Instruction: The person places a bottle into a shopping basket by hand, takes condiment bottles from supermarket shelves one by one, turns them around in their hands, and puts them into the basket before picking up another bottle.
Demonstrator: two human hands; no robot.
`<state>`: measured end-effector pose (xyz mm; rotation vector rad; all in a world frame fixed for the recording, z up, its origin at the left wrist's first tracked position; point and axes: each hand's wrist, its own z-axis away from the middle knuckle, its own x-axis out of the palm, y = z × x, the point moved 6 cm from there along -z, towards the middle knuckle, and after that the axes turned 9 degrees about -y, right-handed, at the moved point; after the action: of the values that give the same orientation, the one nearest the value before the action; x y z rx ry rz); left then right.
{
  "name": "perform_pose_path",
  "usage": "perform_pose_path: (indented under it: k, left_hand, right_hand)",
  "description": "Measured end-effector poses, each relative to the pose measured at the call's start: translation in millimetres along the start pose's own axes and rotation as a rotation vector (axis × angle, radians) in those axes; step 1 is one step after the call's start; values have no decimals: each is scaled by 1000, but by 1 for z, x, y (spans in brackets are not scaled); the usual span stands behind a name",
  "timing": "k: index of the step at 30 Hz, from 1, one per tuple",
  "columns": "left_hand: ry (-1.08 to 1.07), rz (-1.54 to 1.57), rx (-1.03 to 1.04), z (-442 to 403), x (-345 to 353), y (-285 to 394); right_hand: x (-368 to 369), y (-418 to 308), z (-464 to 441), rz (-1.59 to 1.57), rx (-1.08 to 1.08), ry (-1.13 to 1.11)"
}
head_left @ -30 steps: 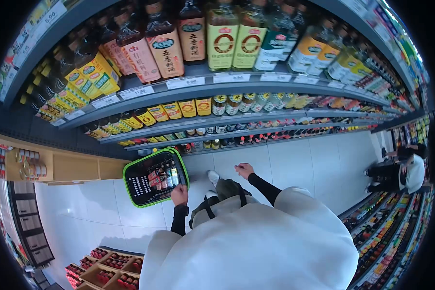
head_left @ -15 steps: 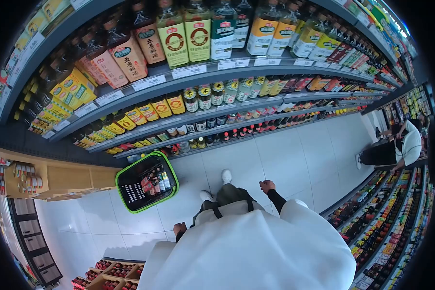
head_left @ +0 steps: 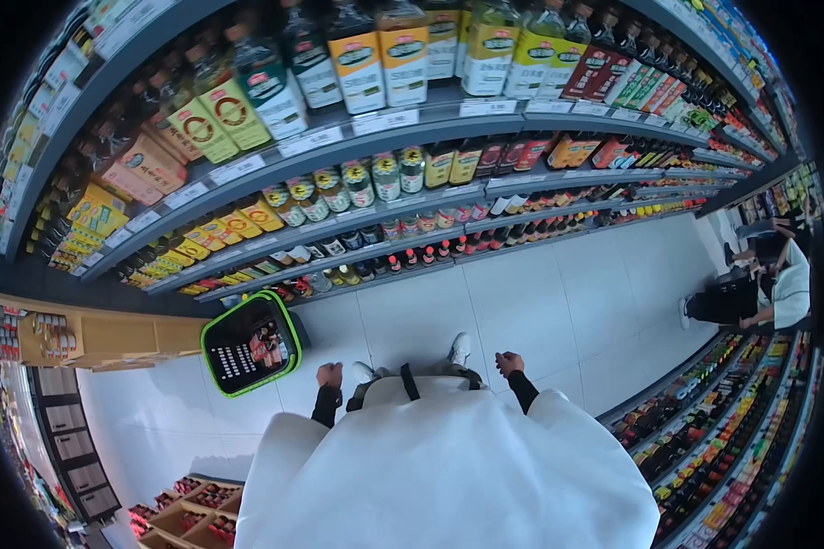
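My left hand (head_left: 330,375) hangs low beside my body, its fingers curled in a loose fist with nothing visible in them. On the other side my right hand (head_left: 510,364) is held over the floor, fingers also curled, and I see no item in it. Both are apart from the shelves. Left of my left hand stands a black shopping basket (head_left: 236,331) with a bright green rim. Several bottles (head_left: 267,346) with reddish labels lie inside it.
Ahead, a long grey shelf (head_left: 334,137) carries rows of bottles with yellow, green, orange and red labels. Another person (head_left: 787,288) is in the aisle at the right, near a second stocked shelf (head_left: 705,448). Wooden bins (head_left: 178,522) stand at lower left.
I have moved right along the shelf, so the bottles and basket shift left in view. My left hand has swung forward. One foot has stepped to the right.
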<state>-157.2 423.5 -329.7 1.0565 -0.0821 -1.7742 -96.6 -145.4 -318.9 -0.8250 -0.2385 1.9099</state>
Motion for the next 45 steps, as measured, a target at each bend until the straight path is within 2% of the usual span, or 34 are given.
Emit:
perform_pose_path:
  k: [3,6,10,14,17,18,19,20,21,23,25,26,29,30,32,35,38,39,43,45]
  left_hand:
    - [98,15,253,15,42,72]
    - [66,-44,310,48,68,134]
    - [84,14,212,75,88,147]
    - [80,-28,22,83,91,101]
    - [85,-53,-35,69,94,68]
    - [74,-53,-59,61,98,57]
    - [57,-54,-83,58,97,48]
    - [37,-76,-88,53,96,45]
    - [20,-89,-89,43,98,47]
    - [-52,-159,-87,19,105,56]
    - [-38,-136,-59,0,109,62]
    - [-42,-116,-76,-8,108,70]
    - [20,-16,38,-21,101,114]
    - [27,19,45,-22,99,126]
    - [50,95,58,-26,97,149]
    - [88,229,88,-31,98,178]
    - [117,321,91,-28,104,210]
    - [125,342,80,-26,107,219]
    - [62,619,16,-32,132,260]
    - [-62,788,8,-10,124,324]
  right_hand:
    - [-43,11,-38,4,-29,-13]
    - [-81,12,-51,15,-18,-24]
    - [-107,-3,-74,104,-43,-49]
    - [-104,-32,-97,70,-79,-69]
    - [-101,-97,-100,-83,-227,-86]
    - [-105,-130,-98,-30,-360,-61]
    - [-108,-161,-94,-124,-425,-41]
    - [-118,-199,-84,-37,-563,26]
    - [-127,-236,-79,5,-715,113]
    - [-149,-319,-47,-6,-851,222]
    - [-164,-382,-32,-108,-1034,226]
    - [-174,-416,-10,9,-1026,246]
    - [-190,-485,13,-7,-1242,364]
    - [-194,-502,18,-49,-1265,360]
    - [-200,-519,-7,61,-1236,424]
    - [-201,-523,-83,400,-1190,532]
    - [-198,-544,-55,478,-1096,423]
    - [-197,-548,-60,359,-1042,197]
    - [-193,-554,-85,391,-1240,231]
    - [-191,-558,-90,388,-1311,278]
